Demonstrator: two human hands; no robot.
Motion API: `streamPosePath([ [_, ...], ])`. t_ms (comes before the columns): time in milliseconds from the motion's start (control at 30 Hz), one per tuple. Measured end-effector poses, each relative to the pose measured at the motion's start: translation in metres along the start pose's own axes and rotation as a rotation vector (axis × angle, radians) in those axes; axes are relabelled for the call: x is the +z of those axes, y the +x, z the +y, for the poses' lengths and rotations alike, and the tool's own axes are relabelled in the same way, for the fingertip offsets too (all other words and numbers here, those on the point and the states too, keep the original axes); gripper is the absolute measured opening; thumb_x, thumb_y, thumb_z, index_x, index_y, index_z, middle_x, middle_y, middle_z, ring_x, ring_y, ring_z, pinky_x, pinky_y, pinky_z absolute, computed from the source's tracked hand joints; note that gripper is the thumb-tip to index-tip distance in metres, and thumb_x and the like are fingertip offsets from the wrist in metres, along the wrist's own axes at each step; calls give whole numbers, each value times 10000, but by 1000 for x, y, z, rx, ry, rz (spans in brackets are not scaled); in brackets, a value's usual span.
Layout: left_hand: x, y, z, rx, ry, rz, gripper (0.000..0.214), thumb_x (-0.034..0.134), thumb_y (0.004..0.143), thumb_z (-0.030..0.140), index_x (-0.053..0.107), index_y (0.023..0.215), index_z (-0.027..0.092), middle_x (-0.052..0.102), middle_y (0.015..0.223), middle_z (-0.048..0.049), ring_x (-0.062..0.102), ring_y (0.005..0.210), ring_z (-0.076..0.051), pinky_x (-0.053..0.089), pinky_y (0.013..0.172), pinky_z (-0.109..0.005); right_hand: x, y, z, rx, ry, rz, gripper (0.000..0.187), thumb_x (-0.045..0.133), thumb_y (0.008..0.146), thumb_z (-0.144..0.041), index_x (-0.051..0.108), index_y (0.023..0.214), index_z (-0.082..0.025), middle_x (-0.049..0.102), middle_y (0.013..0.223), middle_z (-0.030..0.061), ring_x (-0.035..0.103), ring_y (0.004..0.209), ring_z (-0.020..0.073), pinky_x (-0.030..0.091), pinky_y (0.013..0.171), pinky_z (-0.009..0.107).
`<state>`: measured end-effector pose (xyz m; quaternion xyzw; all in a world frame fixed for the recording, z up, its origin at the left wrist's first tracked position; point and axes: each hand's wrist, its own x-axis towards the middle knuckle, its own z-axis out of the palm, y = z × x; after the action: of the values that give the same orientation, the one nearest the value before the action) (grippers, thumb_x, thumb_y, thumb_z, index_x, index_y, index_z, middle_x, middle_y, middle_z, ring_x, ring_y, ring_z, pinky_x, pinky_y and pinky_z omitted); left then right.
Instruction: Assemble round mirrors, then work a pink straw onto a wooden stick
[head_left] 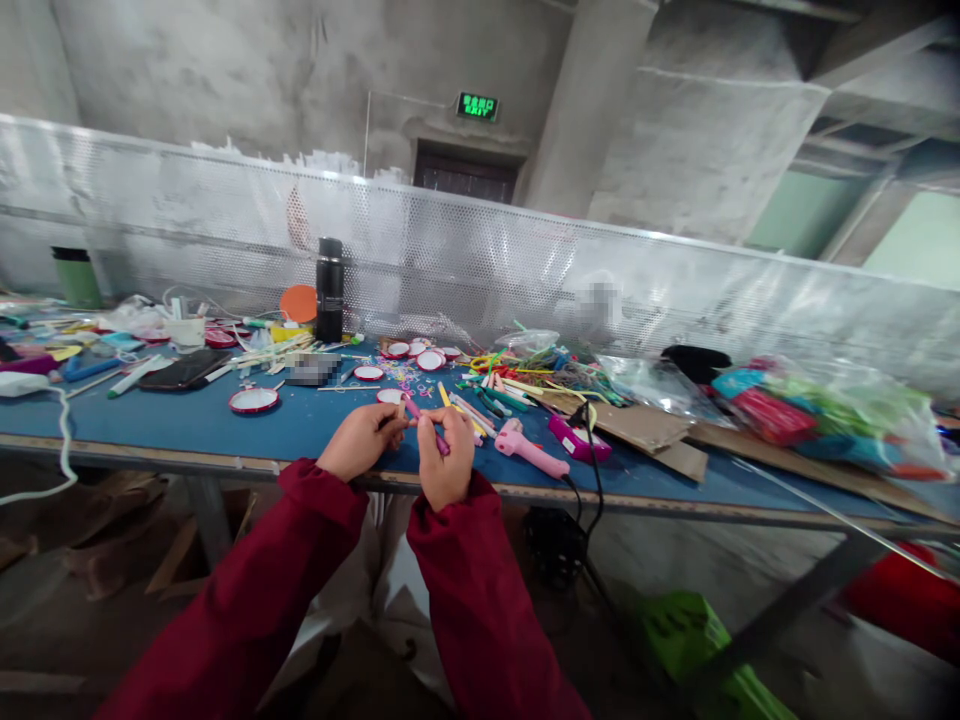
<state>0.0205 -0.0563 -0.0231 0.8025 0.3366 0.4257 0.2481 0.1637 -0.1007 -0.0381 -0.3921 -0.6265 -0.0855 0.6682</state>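
My right hand is closed around a slim pink-purple stick, perhaps a marker, held at a slant over the front edge of the table. Fingers pinched together, my left hand is at the stick's upper end; whatever is between those fingertips is too small to make out. Just behind the hands lies a white round lid with a red rim. To the right of my right hand are several coloured pens and a pink hot glue gun with a black cord.
Blue table spans the view, with a perforated metal screen behind it. A black bottle, dark phone and small coloured rings lie left and centre. Purple box, cardboard and bagged materials are right.
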Motion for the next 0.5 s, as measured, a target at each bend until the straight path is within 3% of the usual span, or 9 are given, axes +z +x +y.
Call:
streamPosePath([
  [500,2,1,-4,-14,1,1,329,507,912,401,537,668,183,592,612,15,521,573,-123,386,577,-235,-1,0,-1,-8,2,-8,144,527,934,-240,590,806,-219,693,801,1,600,794,168,405,845,340],
])
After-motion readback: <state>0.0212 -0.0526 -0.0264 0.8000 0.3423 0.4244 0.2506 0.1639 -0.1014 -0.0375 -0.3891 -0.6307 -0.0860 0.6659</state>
